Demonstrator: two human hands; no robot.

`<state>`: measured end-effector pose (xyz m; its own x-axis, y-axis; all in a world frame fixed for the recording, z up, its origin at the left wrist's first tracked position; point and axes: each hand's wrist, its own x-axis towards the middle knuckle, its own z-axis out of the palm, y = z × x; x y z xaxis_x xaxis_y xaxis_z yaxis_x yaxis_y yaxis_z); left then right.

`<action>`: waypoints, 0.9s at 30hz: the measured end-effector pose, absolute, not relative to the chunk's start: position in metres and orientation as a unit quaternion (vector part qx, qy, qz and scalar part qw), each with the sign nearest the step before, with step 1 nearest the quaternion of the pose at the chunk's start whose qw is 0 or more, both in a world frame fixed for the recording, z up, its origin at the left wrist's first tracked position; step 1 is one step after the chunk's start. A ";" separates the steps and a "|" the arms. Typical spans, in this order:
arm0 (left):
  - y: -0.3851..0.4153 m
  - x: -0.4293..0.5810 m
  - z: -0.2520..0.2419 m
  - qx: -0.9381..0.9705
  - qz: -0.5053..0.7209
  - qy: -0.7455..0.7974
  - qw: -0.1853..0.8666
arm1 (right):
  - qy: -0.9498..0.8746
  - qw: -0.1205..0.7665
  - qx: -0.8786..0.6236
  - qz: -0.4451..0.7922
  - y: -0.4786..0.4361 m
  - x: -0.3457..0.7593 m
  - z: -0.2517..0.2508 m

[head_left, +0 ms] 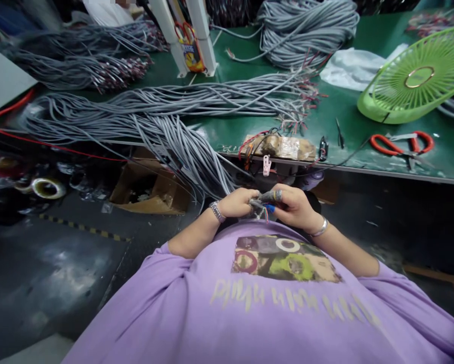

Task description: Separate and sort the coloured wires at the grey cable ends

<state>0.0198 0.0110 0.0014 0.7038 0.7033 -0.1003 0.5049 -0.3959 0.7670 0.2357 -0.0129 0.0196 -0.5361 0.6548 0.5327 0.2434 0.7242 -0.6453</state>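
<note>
Both my hands are held close to my chest, below the edge of the green table. My left hand is closed on a grey cable end with thin coloured wires showing. My right hand is closed too, pinching the same wire ends, with a small blue piece between the fingers. A thick bundle of grey cables hangs off the table edge down toward my left hand.
On the table lie more grey cable coils, a green fan, red-handled pliers, a taped block with wires and white plastic. A cardboard box and tape rolls sit on the floor at left.
</note>
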 end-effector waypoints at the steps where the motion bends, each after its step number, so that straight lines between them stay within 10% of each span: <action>1: 0.010 0.018 0.001 0.825 0.123 0.371 0.408 | -0.826 0.402 -0.288 0.270 -0.013 0.235 0.019; 10: -0.012 -0.006 -0.013 0.709 0.381 0.428 0.412 | -0.534 0.504 -0.464 0.495 -0.007 0.232 0.000; 27: -0.012 0.013 -0.002 0.779 0.377 0.423 0.269 | -0.590 0.460 -0.420 0.514 -0.011 0.243 0.006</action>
<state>0.0125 -0.0115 -0.0021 0.3584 0.8619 0.3588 0.4565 -0.4971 0.7380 0.2428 -0.0112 0.0058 -0.2240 0.9683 0.1105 0.0218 0.1184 -0.9927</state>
